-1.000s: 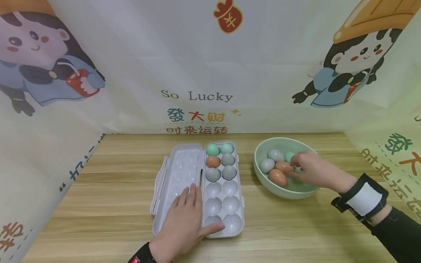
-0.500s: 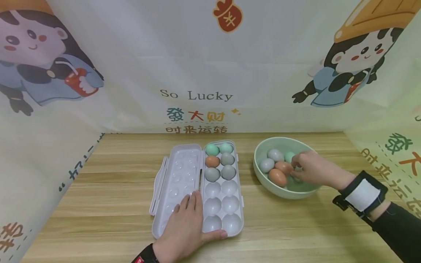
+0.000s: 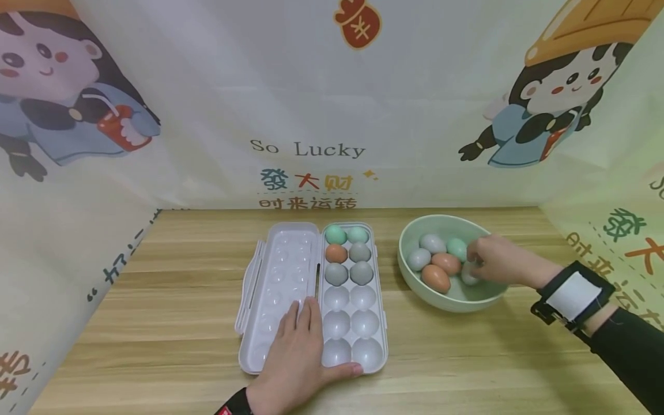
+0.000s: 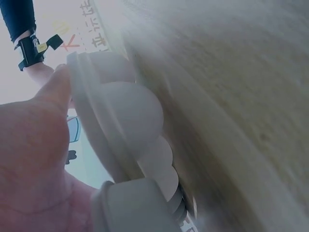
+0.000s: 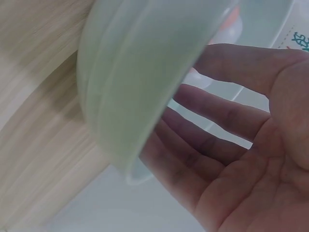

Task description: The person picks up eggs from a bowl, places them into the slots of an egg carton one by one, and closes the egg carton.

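A pale grey egg (image 3: pixel 469 275) at the right inside of the light green bowl (image 3: pixel 438 301) is pinched by my right hand (image 3: pixel 495 259); in the right wrist view the bowl wall hides part of the thumb and fingertips. Beside it in the bowl lie two brown eggs (image 3: pixel 436 279), a green egg (image 3: pixel 457 249) and two pale grey eggs (image 3: pixel 418 259). My left hand (image 3: pixel 295 360) rests flat on the opened white egg box (image 3: pixel 384 337), thumb across its near edge. Green, brown and grey eggs (image 3: pixel 361 273) fill the box's far rows; its near cups hold none.
The box's lid (image 3: pixel 293 259) lies folded back on the left, with its carrying handle (image 3: pixel 249 288) along the outer side. Wooden tabletop (image 3: pixel 145 323) surrounds the box and bowl. Printed cloth (image 3: pixel 311 86) hangs behind and at both sides.
My right hand has shifted slightly rightward in the bowl, leaving the green egg and the pale grey egg more exposed. The left hand has slid a little toward the near edge of the box.
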Tool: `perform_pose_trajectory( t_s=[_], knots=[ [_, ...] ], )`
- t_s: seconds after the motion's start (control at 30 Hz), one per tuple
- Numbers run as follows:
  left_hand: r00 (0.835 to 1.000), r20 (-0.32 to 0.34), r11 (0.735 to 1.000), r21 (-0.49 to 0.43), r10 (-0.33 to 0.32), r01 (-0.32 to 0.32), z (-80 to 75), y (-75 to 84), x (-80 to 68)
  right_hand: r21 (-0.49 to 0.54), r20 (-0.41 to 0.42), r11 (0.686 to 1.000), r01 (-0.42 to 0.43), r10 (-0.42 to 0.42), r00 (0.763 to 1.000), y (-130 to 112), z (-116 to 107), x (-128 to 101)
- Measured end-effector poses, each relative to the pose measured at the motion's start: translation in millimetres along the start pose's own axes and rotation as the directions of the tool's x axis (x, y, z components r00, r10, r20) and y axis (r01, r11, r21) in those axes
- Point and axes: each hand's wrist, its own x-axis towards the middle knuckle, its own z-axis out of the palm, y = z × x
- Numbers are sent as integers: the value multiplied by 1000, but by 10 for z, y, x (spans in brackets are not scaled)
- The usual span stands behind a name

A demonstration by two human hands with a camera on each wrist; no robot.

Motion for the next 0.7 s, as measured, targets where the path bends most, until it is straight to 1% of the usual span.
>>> perform_pose_trajectory(
  t_s=[0.13, 0.23, 0.37, 0.5, 0.6, 0.7],
  knots=[
    [1000, 4, 1000, 2, -8, 8, 10, 7, -2, -27, -7, 1000, 5, -5, 1000, 4, 26, 5],
    [1000, -1, 1000, 4, -5, 5, 13, 12, -1, -63, -22, 998, 10, -11, 1000, -20, 52, 17],
    [1000, -9, 1000, 9, -1, 1, 11, 15, -2, -121, -20, 993, 5, -7, 1000, -67, 89, 44],
    [1000, -8, 1000, 13, -6, 6, 7, 17, -2, -208, -12, 978, 34, -37, 999, -101, 130, 82],
    [1000, -4, 1000, 10, -11, 11, 2, 18, 1, -274, 4, 960, 53, -54, 999, -119, 159, 109],
    [1000, 3, 1000, 9, -15, 15, -2, 21, 5, -300, 31, 952, 61, -54, 998, -128, 192, 133]
  ],
)
